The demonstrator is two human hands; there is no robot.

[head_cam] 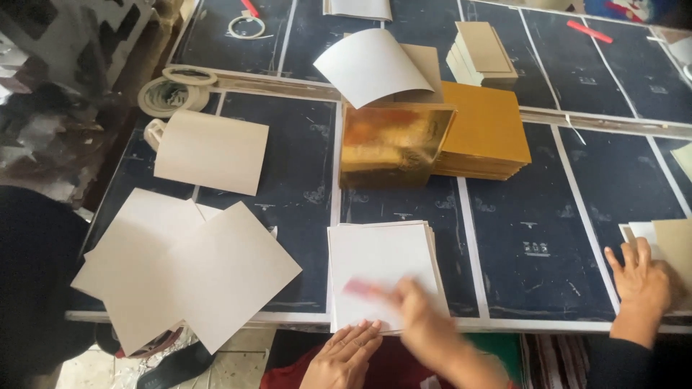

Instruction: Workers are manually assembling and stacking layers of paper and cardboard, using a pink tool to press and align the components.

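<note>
A stack of white sheets (378,252) lies at the table's near edge. My left hand (342,354) rests flat with its fingers spread at the stack's front edge and holds nothing. My right hand (422,317) is blurred by motion above the stack. It grips a small pink block (357,288) that touches the top sheet. Behind the stack stands a shiny gold foil pile (396,144), and a matte mustard pile (486,130) sits beside it.
Loose off-white sheets (187,270) fan out at the left, with another sheet (213,151) behind them. Tape rolls (169,92) lie far left. A curled white sheet (371,66) and beige boards (481,52) sit at the back. Another person's hand (641,279) presses on sheets at the right edge.
</note>
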